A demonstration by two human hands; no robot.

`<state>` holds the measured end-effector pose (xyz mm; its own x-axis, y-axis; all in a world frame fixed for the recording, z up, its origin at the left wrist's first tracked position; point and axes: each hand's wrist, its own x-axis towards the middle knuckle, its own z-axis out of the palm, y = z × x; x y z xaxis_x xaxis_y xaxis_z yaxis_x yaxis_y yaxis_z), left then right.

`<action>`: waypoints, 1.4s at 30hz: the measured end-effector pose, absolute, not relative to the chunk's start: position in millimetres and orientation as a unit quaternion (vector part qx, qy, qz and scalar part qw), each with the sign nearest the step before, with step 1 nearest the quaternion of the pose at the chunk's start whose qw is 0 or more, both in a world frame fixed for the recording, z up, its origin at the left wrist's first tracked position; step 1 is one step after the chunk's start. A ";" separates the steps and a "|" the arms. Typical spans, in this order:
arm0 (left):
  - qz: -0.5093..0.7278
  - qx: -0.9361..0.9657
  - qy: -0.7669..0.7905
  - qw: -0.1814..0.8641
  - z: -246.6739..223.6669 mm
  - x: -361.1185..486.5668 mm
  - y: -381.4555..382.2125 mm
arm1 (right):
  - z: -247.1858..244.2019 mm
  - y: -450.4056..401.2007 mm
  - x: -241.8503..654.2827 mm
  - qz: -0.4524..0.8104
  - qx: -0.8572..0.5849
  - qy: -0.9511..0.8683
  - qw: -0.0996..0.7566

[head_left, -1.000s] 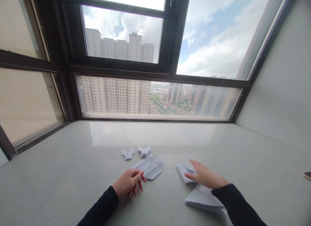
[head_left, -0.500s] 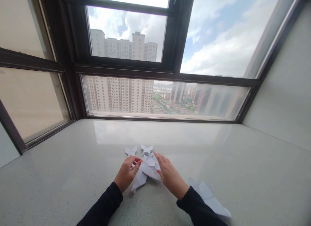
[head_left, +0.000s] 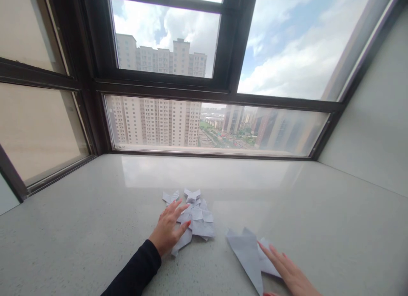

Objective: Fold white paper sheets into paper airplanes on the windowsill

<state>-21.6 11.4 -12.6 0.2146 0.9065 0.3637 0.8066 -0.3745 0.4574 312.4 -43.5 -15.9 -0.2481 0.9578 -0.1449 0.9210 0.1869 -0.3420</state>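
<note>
Several folded white paper pieces (head_left: 203, 228) lie overlapping on the pale speckled sill. My left hand (head_left: 169, 229) rests over their left side, fingers spread, holding nothing. Just beyond it are a small folded paper piece (head_left: 171, 197) and another small folded piece (head_left: 192, 195) at the top of the group. At lower right, my right hand (head_left: 288, 272) is at a larger pointed white paper (head_left: 247, 255), its fingertips by the paper's right edge. A second folded paper (head_left: 267, 262) lies partly under those fingers. The right thumb is cut off by the bottom edge.
The speckled white sill (head_left: 79, 219) runs up to a dark window frame (head_left: 210, 155). A white wall (head_left: 372, 130) stands on the right, and side window panes (head_left: 41, 130) are on the left. Tall buildings show outside.
My right hand has moved from the paper group to the papers at lower right. My left hand's fingers have opened over the group. The pointed paper now lies further left, more in view.
</note>
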 end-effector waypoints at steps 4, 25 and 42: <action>0.275 0.791 0.542 0.073 -10.3 -20.2 8.8 | -10.0 -23.2 263.2 0.206 -0.575 -0.791 0.032; 0.287 0.663 0.690 0.028 -22.3 -31.0 20.4 | 0.7 79.7 127.4 0.142 -0.445 -0.860 0.207; 0.303 0.699 0.646 0.045 -18.4 -28.2 16.9 | -4.4 48.2 172.6 0.082 -0.480 -0.847 0.214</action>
